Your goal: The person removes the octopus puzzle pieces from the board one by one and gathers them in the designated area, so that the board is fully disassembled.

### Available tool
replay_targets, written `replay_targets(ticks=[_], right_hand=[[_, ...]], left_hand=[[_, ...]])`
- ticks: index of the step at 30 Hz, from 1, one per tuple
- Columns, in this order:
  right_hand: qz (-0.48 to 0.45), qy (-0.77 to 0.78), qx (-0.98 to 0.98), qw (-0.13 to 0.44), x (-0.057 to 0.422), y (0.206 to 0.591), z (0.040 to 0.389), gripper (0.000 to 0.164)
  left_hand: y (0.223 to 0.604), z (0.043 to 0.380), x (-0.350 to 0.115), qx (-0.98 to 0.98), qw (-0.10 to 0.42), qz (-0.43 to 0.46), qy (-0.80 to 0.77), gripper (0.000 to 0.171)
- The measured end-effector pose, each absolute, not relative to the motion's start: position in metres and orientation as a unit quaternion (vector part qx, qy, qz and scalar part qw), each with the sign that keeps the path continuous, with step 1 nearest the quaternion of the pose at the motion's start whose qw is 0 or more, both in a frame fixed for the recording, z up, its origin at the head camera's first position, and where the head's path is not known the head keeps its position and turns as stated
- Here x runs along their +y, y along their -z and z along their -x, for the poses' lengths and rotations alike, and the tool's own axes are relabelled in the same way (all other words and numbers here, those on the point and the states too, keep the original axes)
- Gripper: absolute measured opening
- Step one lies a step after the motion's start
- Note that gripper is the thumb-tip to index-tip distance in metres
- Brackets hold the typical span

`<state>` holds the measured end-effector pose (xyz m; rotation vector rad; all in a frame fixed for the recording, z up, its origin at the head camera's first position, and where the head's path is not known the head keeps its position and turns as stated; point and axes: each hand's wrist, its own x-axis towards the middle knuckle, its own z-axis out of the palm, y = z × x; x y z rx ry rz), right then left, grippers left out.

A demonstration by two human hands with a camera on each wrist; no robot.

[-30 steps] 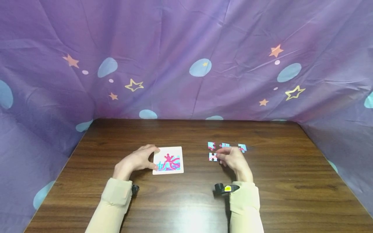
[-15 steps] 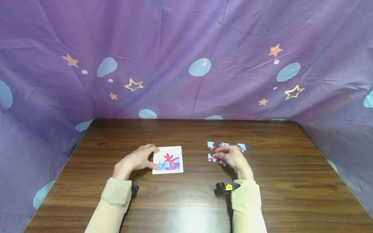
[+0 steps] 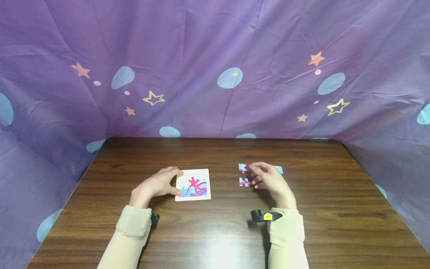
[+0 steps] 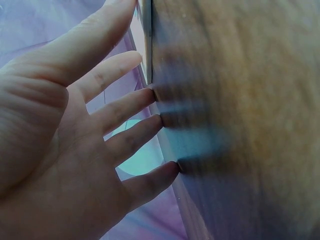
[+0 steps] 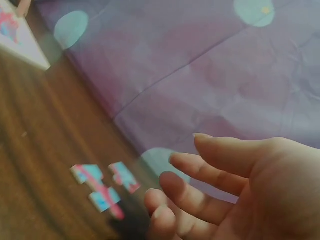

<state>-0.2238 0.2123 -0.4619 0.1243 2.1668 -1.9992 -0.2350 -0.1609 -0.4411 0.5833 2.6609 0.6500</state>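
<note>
On the table lies a square white-bordered puzzle tray (image 3: 205,174), part filled with a picture of pink arms on blue and purple. My left hand (image 3: 155,187) rests at its left side, thumb and a finger touching the border; in the left wrist view the fingers (image 4: 130,140) are straight and spread, tips at the tabletop. My right hand (image 3: 271,183) hovers over the loose pieces, fingers loosely bent, nothing seen between them. To its left lie an upper puzzle piece (image 3: 242,167) and a lower puzzle piece (image 3: 243,182). Another puzzle piece (image 3: 279,169) shows partly behind it.
The brown wooden table (image 3: 215,224) reaches back to a purple curtain (image 3: 201,74) printed with stars and ovals, which also hangs on both sides. A black wrist camera (image 3: 256,216) sits by the right cuff, another wrist camera (image 3: 155,219) by the left.
My right hand has let go of the lower left piece, now turned on the table, and moved up and slightly right, covering the upper middle piece. The left hand stays on the tray.
</note>
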Motion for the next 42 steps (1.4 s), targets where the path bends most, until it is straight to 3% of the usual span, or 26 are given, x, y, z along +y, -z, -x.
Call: replay_targets(ticks=[5, 13, 18, 26, 34, 42], right_hand=[[-0.025, 0.687, 0.722, 0.081, 0.212, 0.449, 0.222, 0.041], [0.002, 0.716, 0.695, 0.064, 0.192, 0.440, 0.221, 0.031], [0.015, 0.733, 0.676, 0.080, 0.170, 0.448, 0.227, 0.037], [0.028, 0.752, 0.649, 0.109, 0.129, 0.461, 0.230, 0.029], [0.072, 0.736, 0.660, 0.134, 0.081, 0.471, 0.226, 0.028], [0.057, 0.720, 0.675, 0.151, 0.061, 0.479, 0.230, 0.028]], left_hand=[[0.441, 0.234, -0.160, 0.936, 0.164, -0.214, -0.228, 0.066], [0.440, 0.234, -0.160, 0.935, 0.162, -0.216, -0.230, 0.066], [0.440, 0.234, -0.159, 0.935, 0.165, -0.214, -0.229, 0.067], [0.441, 0.235, -0.159, 0.936, 0.170, -0.207, -0.229, 0.067], [0.440, 0.234, -0.163, 0.936, 0.166, -0.208, -0.231, 0.067], [0.440, 0.235, -0.160, 0.934, 0.164, -0.214, -0.233, 0.065]])
